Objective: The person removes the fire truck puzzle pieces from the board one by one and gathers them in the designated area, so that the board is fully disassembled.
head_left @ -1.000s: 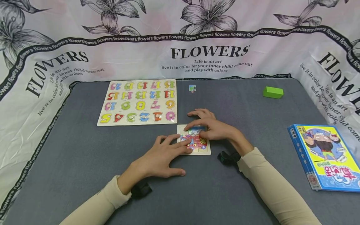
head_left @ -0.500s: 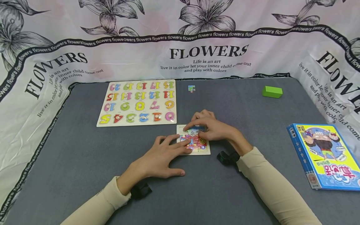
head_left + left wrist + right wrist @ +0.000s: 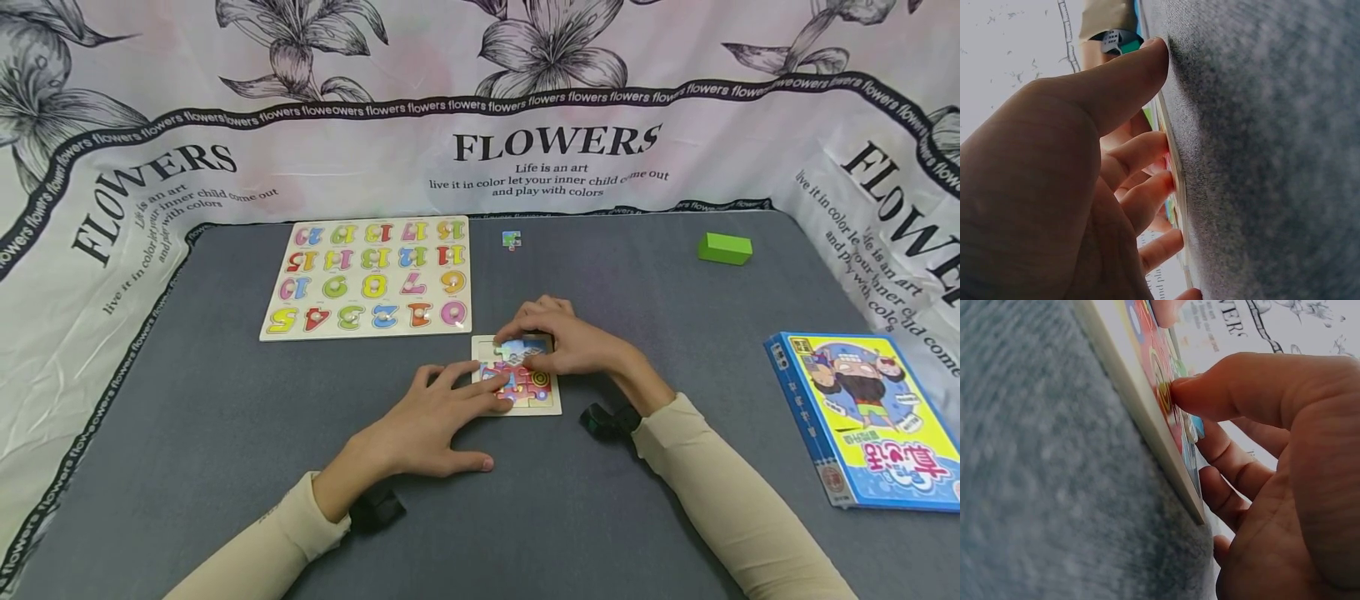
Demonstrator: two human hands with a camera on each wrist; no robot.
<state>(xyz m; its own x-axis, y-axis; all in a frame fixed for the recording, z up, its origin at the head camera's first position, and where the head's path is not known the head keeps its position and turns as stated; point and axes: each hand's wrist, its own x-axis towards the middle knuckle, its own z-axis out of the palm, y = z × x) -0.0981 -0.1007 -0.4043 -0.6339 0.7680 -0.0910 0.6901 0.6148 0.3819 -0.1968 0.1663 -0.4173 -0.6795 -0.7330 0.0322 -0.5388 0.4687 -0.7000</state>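
A small jigsaw puzzle [image 3: 536, 392] in a pale wooden frame lies on the grey cloth, showing a red and blue picture. My left hand [image 3: 427, 417] is spread, its fingertips resting on the frame's left side and the pieces, thumb out over the cloth. Over the upper part, my right hand [image 3: 573, 337] pinches a blue puzzle piece [image 3: 512, 351] between thumb and index finger. In the right wrist view this piece [image 3: 1194, 427] stands slightly raised from the board, and the other fingers are curled beyond the frame's edge. My fingers hide parts of the picture.
A wooden number board [image 3: 367, 279] lies beyond at the left. One loose puzzle piece [image 3: 512, 240] is near the cloth's far edge. A green block [image 3: 725, 247] stands at the back right, and a blue and yellow box [image 3: 870, 425] at the right.
My right thumb and index finger have shifted slightly with the blue piece, and its other fingers have curled in. The left hand stays in place.
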